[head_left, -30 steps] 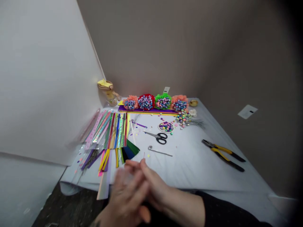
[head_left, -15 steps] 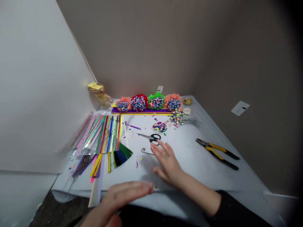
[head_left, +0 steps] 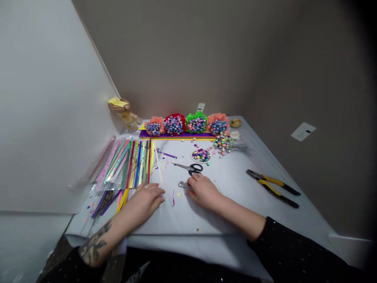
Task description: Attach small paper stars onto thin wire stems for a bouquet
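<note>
Right hand (head_left: pixel 204 193) is covering the wire (head_left: pixel 181 184), can't tell if it's gripping; worth pinching lightly, staying clear of the scissors (head_left: pixel 188 168). Left hand (head_left: pixel 145 199) is resting loosely uncurled, over the strips (head_left: pixel 134 165).

On the table (head_left: pixel 235 179) before you, strips (head_left: pixel 135 165) lie left and pliers (head_left: pixel 272 188) right. Between them lie scissors (head_left: pixel 182 166), a dish (head_left: pixel 192 157) of beads (head_left: pixel 201 155) behind, a wire piece (head_left: pixel 182 184) in front, partly behind your right hand (head_left: pixel 204 192). Farther back, four flowers (head_left: pixel 174 124) line up by the sheets (head_left: pixel 176 135).
</note>
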